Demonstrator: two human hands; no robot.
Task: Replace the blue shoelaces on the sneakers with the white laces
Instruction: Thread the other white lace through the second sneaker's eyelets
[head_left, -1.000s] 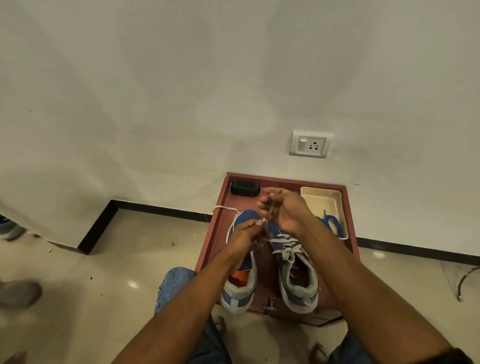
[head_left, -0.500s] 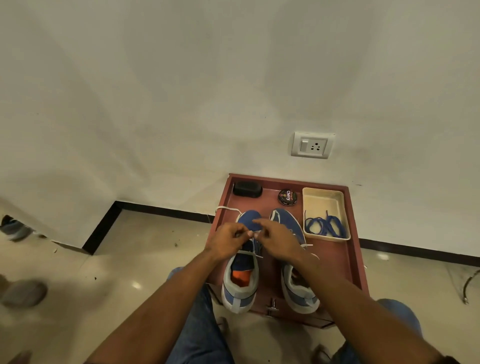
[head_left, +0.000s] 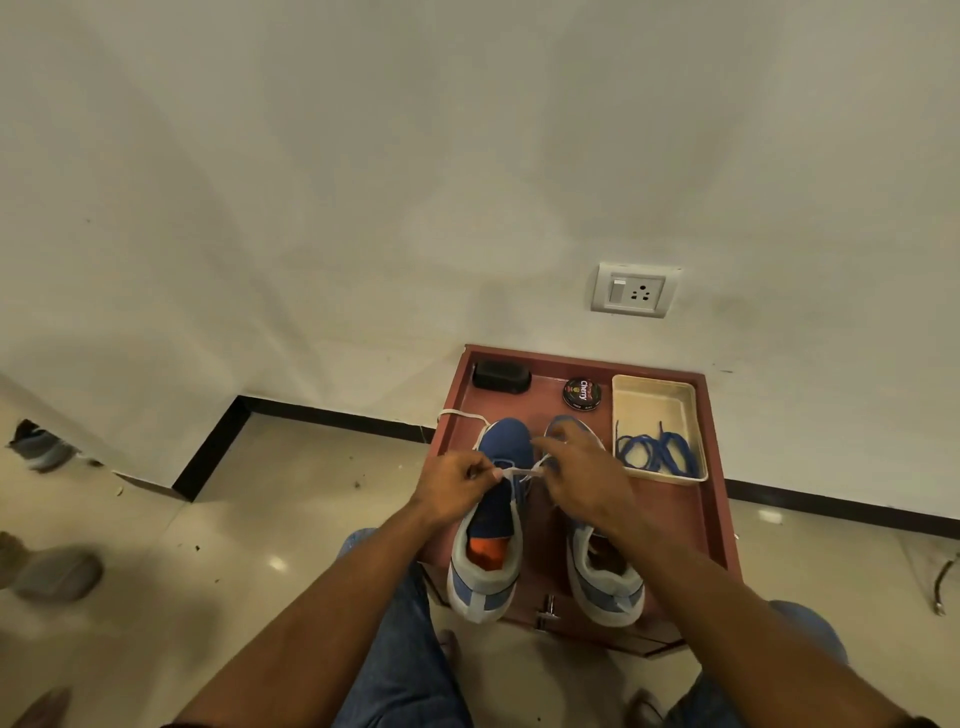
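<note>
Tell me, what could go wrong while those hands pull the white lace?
The white lace is stretched between the left hand and right hand over the left sneaker; a fingertip pinch might slip. Its loose end trails over the red tray's rim and could snag there.

Left hand (head_left: 457, 480): knuckles up, fingers curled, pinching one end of a white lace (head_left: 521, 472).
Right hand (head_left: 584, 478): opposite, fingertips pinching the other end.
Forearms: bare, converging forward from the lower frame.
</note>
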